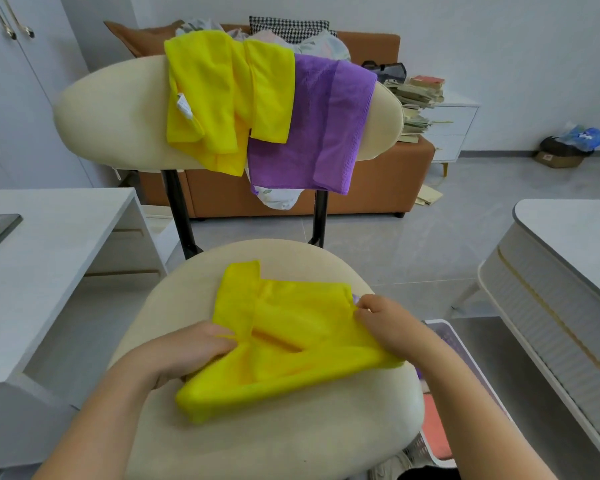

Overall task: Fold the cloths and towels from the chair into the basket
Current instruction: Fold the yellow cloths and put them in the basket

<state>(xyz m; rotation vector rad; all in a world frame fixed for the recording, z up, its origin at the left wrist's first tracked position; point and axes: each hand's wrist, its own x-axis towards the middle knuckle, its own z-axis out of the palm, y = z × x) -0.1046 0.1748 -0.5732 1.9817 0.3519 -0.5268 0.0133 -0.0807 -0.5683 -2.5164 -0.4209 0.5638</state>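
Both hands held a half-folded yellow cloth point(291, 344) on the chair seat point(257, 438)

The left hand point(194, 351) had its grip closed on the cloth's left edge, fingers curled over the fabric and fingertips pinching a fold beside a raised crease. The right hand point(385, 323) had a tight pinch grip on the cloth's right corner, fingers bunched together and the edge lifted slightly off the cushion. The cloth lay rumpled across the middle of the seat, with one flap pointing toward the backrest point(111, 109). Two more yellow cloths point(222, 98) and a purple towel point(319, 126) hung over the backrest, overlapping. A white basket point(440, 322) stood on the floor just beside the seat on the right, mostly hidden behind the right forearm
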